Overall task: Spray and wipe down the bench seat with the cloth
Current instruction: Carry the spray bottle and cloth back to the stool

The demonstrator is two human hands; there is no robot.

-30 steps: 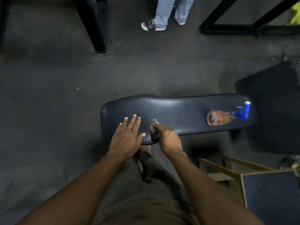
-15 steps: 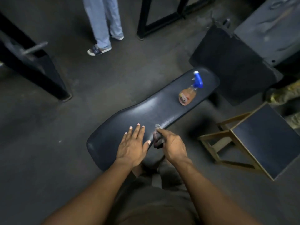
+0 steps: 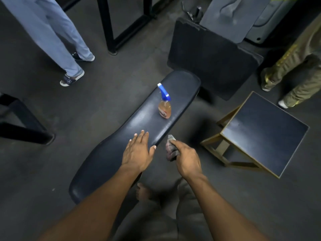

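- Running diagonally from lower left to upper right, the long dark padded vinyl bench seat lies over the grey floor, its surface glossy.
- Left hand: laid flat on the seat near its middle, palm down, fingers straight and close together, thumb spread toward the seat's right edge.
- Right hand: off the seat's right edge, fingers curled round a bunched grey cloth; the cloth sits just beside the edge, and contact with the seat cannot be told.
- The two hands are apart, the seat's edge running between them.
- Clear spray bottle of orange liquid with a blue trigger head: stands upright on the far half of the seat, well apart from both hands.
- Square dark-topped stool with a pale wooden frame: stands tilted in view to the right of the seat.
- Flat black pad: lies beyond the seat's far end.
- Person in light blue trousers and dark shoes: stands at upper left.
- Person in olive trousers: stands at the right edge.
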